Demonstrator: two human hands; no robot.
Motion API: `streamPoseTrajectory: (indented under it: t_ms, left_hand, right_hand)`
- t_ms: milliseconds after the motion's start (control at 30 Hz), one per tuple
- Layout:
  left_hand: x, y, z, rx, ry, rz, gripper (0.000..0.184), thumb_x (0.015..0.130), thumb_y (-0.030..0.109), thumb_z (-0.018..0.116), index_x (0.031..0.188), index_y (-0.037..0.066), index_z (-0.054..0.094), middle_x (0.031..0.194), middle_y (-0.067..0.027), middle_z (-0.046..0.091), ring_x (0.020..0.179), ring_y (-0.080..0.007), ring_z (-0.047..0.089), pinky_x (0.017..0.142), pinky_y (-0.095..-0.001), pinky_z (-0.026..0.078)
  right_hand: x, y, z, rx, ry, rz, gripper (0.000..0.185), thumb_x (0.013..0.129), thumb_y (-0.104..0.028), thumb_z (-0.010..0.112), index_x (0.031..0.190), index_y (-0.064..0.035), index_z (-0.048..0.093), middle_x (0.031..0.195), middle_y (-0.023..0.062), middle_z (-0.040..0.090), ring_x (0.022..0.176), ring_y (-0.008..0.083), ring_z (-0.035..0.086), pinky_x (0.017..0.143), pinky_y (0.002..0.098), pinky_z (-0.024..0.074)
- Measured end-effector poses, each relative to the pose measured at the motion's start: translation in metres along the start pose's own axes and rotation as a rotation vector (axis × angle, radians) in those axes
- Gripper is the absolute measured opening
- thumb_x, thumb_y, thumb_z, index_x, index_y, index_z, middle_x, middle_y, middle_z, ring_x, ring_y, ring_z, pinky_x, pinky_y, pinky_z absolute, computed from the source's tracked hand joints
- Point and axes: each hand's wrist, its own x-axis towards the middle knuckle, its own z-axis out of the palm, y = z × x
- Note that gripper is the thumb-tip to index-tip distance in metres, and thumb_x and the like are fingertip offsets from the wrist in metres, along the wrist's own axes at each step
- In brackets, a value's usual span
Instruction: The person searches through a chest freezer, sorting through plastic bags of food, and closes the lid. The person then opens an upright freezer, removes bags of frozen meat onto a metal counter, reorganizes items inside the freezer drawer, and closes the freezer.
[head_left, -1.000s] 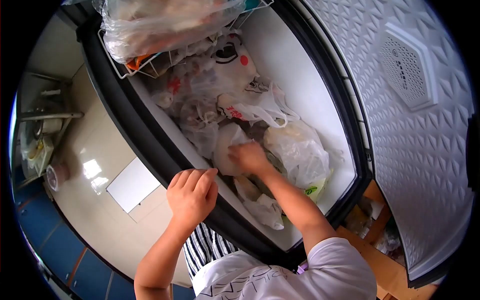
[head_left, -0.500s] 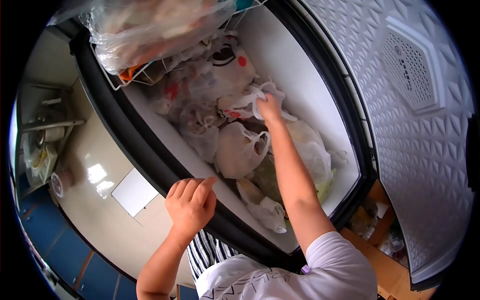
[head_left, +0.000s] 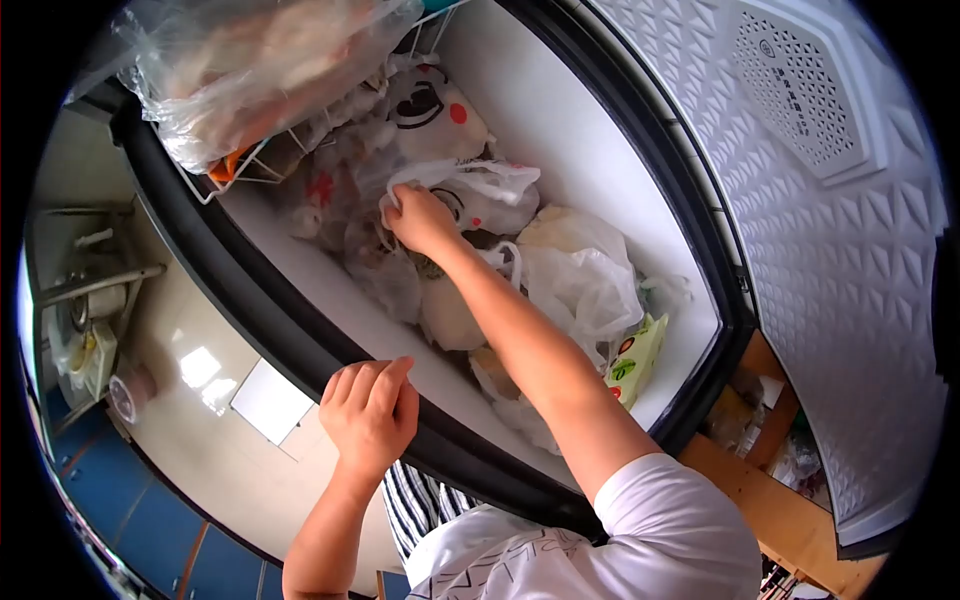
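Note:
Inside the chest freezer, my right hand [head_left: 424, 222] is closed on the gathered top of a white plastic bag [head_left: 490, 190]. A printed face with a red dot shows on that bag's side. My forearm passes over other knotted plastic bags [head_left: 450, 310], and their contents cannot be made out. My left hand [head_left: 370, 412] is curled in a loose fist against the freezer's black rim [head_left: 290, 300] on the near side; I see nothing in it.
A wire basket [head_left: 208, 192] at the far end carries a large clear bag of pale food [head_left: 270, 70]. Another face-printed bag [head_left: 440, 120] lies beyond my right hand. A green printed package [head_left: 637, 362] leans by the right wall. The raised freezer lid [head_left: 700, 130] stands at the right.
My right hand has moved left, drawing the white bag's top with it and exposing a printed face. The green package shows more fully. My left hand stays by the rim.

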Motion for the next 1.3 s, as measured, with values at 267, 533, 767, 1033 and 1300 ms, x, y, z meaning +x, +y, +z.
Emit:
streamPoseTrajectory:
  t_ms: [267, 533, 767, 1033, 1300]
  left_hand:
    - [0.002, 0.000, -0.003, -0.013, -0.016, 0.001, 0.021, 0.064, -0.005, 0.057, 0.081, 0.007, 0.058, 0.071, -0.0049, 0.060, 0.064, -0.0206, 0.058, 0.058, -0.0298, 0.046]
    - [0.000, -0.001, -0.001, -0.016, -0.005, 0.002, 0.021, 0.065, -0.004, 0.057, 0.082, 0.008, 0.059, 0.072, -0.0048, 0.061, 0.065, -0.0207, 0.059, 0.058, -0.0305, 0.046]
    - [0.001, -0.001, -0.003, -0.009, -0.002, -0.014, 0.022, 0.063, -0.003, 0.058, 0.082, 0.009, 0.059, 0.072, -0.0036, 0.061, 0.065, -0.0203, 0.058, 0.060, -0.0303, 0.046]
    - [0.000, -0.003, -0.003, -0.037, 0.010, -0.017, 0.022, 0.062, -0.001, 0.059, 0.082, 0.009, 0.060, 0.070, -0.0028, 0.059, 0.064, -0.0187, 0.058, 0.060, -0.0299, 0.046]
    - [-0.002, -0.007, -0.001, -0.026, 0.038, -0.007, 0.024, 0.059, 0.003, 0.061, 0.082, 0.009, 0.059, 0.072, -0.0002, 0.059, 0.065, -0.0166, 0.057, 0.061, -0.0284, 0.046]
  right_hand:
    - [-0.014, 0.017, -0.045, 0.104, -0.347, 0.097, 0.034, 0.084, -0.029, 0.053, 0.099, 0.0007, 0.049, 0.090, 0.0201, 0.060, 0.085, 0.0366, 0.057, 0.073, 0.0411, 0.0445]
    - [-0.046, 0.065, -0.080, 0.055, -0.364, 0.299, 0.040, 0.083, -0.031, 0.055, 0.108, -0.0008, 0.049, 0.091, 0.0184, 0.062, 0.084, 0.0347, 0.060, 0.074, 0.0397, 0.0455]
    - [-0.058, 0.037, -0.052, -0.542, -0.487, 0.108, 0.017, 0.074, -0.016, 0.056, 0.080, -0.0016, 0.061, 0.081, 0.0167, 0.063, 0.080, 0.0335, 0.061, 0.068, 0.0424, 0.0474]
    - [-0.032, -0.021, -0.079, 0.297, -0.416, 0.165, 0.016, 0.080, -0.018, 0.059, 0.078, -0.0023, 0.056, 0.058, 0.0045, 0.052, 0.053, 0.0103, 0.044, 0.051, 0.0259, 0.0360]
    - [0.001, -0.047, -0.055, 0.397, -0.211, 0.001, 0.015, 0.085, -0.016, 0.055, 0.084, -0.0015, 0.056, 0.060, -0.0024, 0.048, 0.054, 0.0060, 0.039, 0.051, 0.0230, 0.0323]
